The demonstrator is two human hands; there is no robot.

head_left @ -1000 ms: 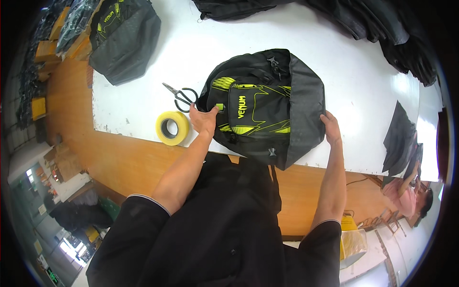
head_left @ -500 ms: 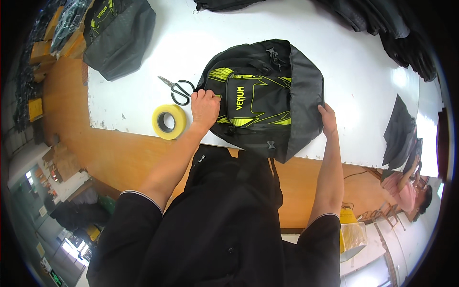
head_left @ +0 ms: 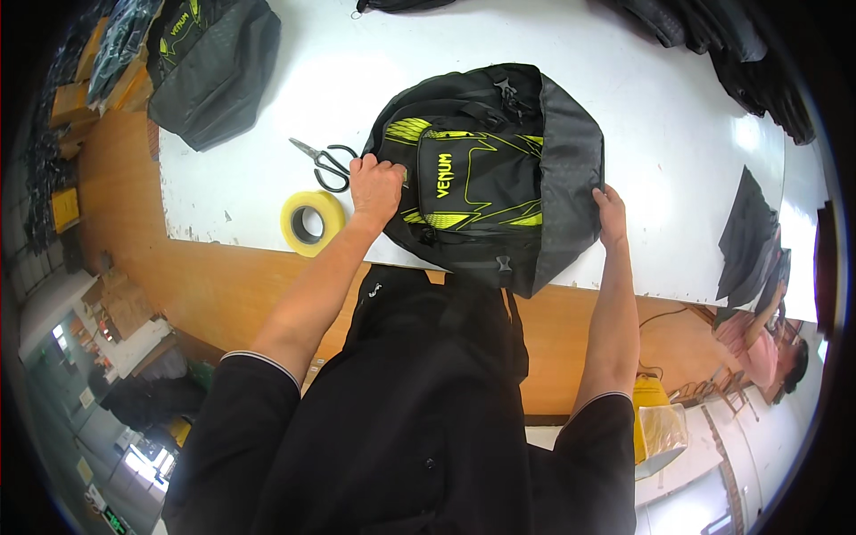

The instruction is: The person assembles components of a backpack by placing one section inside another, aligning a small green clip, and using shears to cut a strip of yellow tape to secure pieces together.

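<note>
The backpack [head_left: 495,183] lies face up at the table's [head_left: 669,178] near edge; the left hand [head_left: 376,189] curls over its left end, the right hand [head_left: 611,214] pinches the grey cover's [head_left: 571,169] edge; even, gentle tension from both would best smooth the cloth.

Hands [head_left: 376,190] on blk backpack [head_left: 499,183], scissors [head_left: 316,155] & tape [head_left: 292,225] nearby, wht tbl [head_left: 678,178]

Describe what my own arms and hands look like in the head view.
The left sleeve and right sleeve are black and short, each edged with thin pale trim. Below them the forearms are bare. The left hand and right hand wear no gloves; no watch or bracelet shows.
</note>
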